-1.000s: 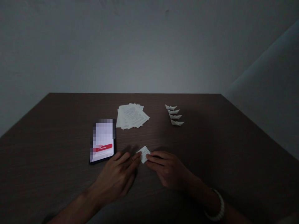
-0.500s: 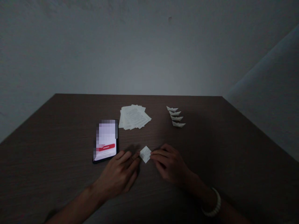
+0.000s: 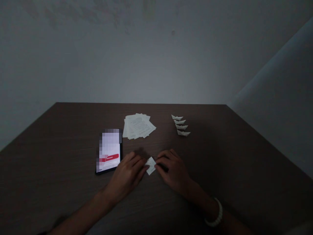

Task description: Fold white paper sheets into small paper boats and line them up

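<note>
In the head view, my only one, I see the paper [image 3: 151, 167], a small diamond between the hands, nearer me than the pile [image 3: 138, 126] and four boats [image 3: 181, 127]. The left hand [image 3: 130, 169] pinches its left corner between thumb and fingers; the right hand [image 3: 173, 170] pinches the right corner. I cannot tell whether it touches the table [image 3: 244, 153]. I judge that uneven pulling could tear it or skew its creases, and the dim light makes misaligned edges easy to miss. The phone [image 3: 111, 164] lies just beside the left knuckles, so a wide sweep there might nudge it.
</note>
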Demonstrator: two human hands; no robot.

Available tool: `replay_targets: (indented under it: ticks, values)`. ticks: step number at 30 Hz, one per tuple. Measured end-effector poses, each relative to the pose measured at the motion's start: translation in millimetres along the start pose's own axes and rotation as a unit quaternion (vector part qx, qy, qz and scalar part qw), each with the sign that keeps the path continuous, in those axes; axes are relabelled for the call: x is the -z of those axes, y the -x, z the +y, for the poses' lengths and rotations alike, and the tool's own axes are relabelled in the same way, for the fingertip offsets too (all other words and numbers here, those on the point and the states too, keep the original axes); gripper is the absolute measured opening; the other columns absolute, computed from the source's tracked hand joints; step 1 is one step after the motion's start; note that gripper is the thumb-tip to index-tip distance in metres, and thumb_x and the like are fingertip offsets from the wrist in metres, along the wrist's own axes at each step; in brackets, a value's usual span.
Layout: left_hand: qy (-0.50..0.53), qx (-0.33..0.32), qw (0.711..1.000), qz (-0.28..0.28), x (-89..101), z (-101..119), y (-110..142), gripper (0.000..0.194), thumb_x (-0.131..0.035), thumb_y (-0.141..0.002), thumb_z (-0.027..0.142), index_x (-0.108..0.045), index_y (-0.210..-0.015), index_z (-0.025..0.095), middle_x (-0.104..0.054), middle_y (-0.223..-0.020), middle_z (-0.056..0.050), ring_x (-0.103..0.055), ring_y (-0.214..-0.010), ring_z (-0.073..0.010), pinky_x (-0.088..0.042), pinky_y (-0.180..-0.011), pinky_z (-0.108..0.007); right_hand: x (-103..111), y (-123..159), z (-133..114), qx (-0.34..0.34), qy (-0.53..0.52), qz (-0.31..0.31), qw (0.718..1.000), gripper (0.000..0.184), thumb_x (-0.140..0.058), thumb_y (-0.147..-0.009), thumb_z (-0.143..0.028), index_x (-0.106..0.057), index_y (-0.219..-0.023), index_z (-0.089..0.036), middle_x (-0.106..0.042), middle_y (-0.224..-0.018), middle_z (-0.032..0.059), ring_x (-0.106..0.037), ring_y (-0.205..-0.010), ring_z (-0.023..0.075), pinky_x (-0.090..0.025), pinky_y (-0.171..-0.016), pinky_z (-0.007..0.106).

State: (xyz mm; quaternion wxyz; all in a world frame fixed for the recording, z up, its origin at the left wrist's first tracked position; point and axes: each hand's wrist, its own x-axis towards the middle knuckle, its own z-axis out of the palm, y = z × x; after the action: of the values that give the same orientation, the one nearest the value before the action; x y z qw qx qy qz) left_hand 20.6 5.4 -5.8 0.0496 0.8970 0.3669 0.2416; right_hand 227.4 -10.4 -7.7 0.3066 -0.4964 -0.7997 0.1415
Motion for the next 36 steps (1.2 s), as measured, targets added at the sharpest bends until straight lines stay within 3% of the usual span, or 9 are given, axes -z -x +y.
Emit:
replay_targets:
  ticks: [5, 8, 14, 18, 21, 24, 30, 33, 36]
  values:
    - [-0.010, 0.026, 1.000, -0.011, 0.0, 0.4, 0.2, 0.020, -0.050, -0.092, 0.023, -0.063, -0.105, 0.015, -0.064, -0.097, -0.008, -0.052, -0.090, -0.0241, -0.046, -0.077, -0.040, -4.4, 0.3, 1.0, 0.021, -0.049, 0.011, 0.998, 0.008, -0.062, -0.084, -0.012, -0.063, -0.082, -0.020, -0.066, -0.091, 0.0019, -0.056, -0.088, 0.0166, -0.044, -0.082, 0.032]
    - [0.014, 0.029, 0.999, -0.012, 1.1, 0.4, -0.2, 0.018, -0.051, -0.092, 0.022, -0.063, -0.103, 0.015, -0.064, -0.101, -0.008, -0.052, -0.092, -0.0247, -0.045, -0.079, -0.041, -4.8, 1.6, 0.4, 0.040, -0.071, 0.013, 0.997, 0.008, -0.062, -0.085, -0.012, -0.062, -0.084, -0.020, -0.068, -0.094, 0.0009, -0.058, -0.088, 0.0157, -0.043, -0.083, 0.031]
    - [0.117, 0.024, 0.993, 0.004, 4.8, -1.6, -1.4, 0.012, -0.051, -0.092, 0.020, -0.061, -0.097, 0.018, -0.065, -0.090, -0.004, -0.055, -0.085, -0.0199, -0.046, -0.074, -0.035, -3.7, 3.7, 0.9, 0.061, -0.088, 0.042, 0.993, 0.006, -0.062, -0.086, -0.014, -0.063, -0.086, -0.020, -0.070, -0.089, 0.0007, -0.060, -0.083, 0.0153, -0.045, -0.079, 0.031]
    - [0.153, 0.036, 0.986, 0.063, 3.3, -2.8, 3.2, 0.017, -0.052, -0.092, 0.018, -0.056, -0.108, 0.018, -0.063, -0.089, -0.004, -0.055, -0.083, -0.0179, -0.047, -0.072, -0.033, -4.5, 4.5, 2.6, 0.066, -0.094, 0.076, 0.990, 0.010, -0.060, -0.086, -0.013, -0.064, -0.090, -0.021, -0.069, -0.084, 0.0022, -0.059, -0.079, 0.0166, -0.048, -0.073, 0.030]
    - [0.140, -0.005, 0.987, 0.080, 4.4, -1.7, 6.0, 0.020, -0.050, -0.092, 0.015, -0.056, -0.111, 0.020, -0.064, -0.088, -0.003, -0.054, -0.080, -0.0170, -0.045, -0.071, -0.032, -4.2, 4.4, 3.9, 0.088, -0.081, 0.088, 0.989, 0.015, -0.060, -0.085, -0.013, -0.065, -0.097, -0.021, -0.069, -0.085, 0.0026, -0.058, -0.077, 0.0167, -0.049, -0.070, 0.030]
    - [0.088, -0.058, 0.991, 0.081, 8.0, 0.8, 6.0, 0.018, -0.047, -0.093, 0.012, -0.062, -0.102, 0.018, -0.066, -0.087, -0.004, -0.052, -0.078, -0.0173, -0.042, -0.070, -0.032, -2.4, 3.7, 5.4, 0.119, -0.031, 0.079, 0.989, 0.012, -0.060, -0.086, -0.013, -0.068, -0.086, -0.022, -0.069, -0.084, 0.0020, -0.056, -0.077, 0.0167, -0.048, -0.070, 0.030]
    - [-0.040, -0.111, 0.993, -0.026, 9.9, 3.5, 4.2, 0.023, -0.045, -0.091, 0.010, -0.064, -0.103, 0.014, -0.067, -0.090, -0.007, -0.052, -0.080, -0.0214, -0.041, -0.070, -0.035, 3.6, 3.3, 7.8, 0.133, 0.070, -0.025, 0.988, 0.019, -0.058, -0.086, -0.009, -0.070, -0.091, -0.023, -0.067, -0.087, 0.0028, -0.052, -0.081, 0.0183, -0.046, -0.073, 0.031]
    - [-0.046, -0.109, 0.992, -0.041, 9.0, 5.0, 3.7, 0.024, -0.044, -0.091, 0.010, -0.064, -0.103, 0.014, -0.067, -0.092, -0.007, -0.053, -0.082, -0.0219, -0.042, -0.073, -0.036, 6.5, 3.4, 6.0, 0.118, 0.056, -0.054, 0.990, 0.020, -0.059, -0.083, -0.010, -0.068, -0.096, -0.022, -0.065, -0.093, 0.0038, -0.052, -0.087, 0.0193, -0.046, -0.077, 0.033]
    - [-0.025, -0.095, 0.995, -0.036, 8.2, 7.5, 3.0, 0.023, -0.043, -0.093, 0.015, -0.066, -0.100, 0.015, -0.067, -0.090, -0.007, -0.053, -0.082, -0.0213, -0.042, -0.074, -0.037, 6.4, 3.4, 3.6, 0.088, 0.026, -0.041, 0.995, 0.012, -0.063, -0.082, -0.016, -0.068, -0.091, -0.021, -0.063, -0.094, 0.0042, -0.052, -0.088, 0.0193, -0.046, -0.079, 0.033]
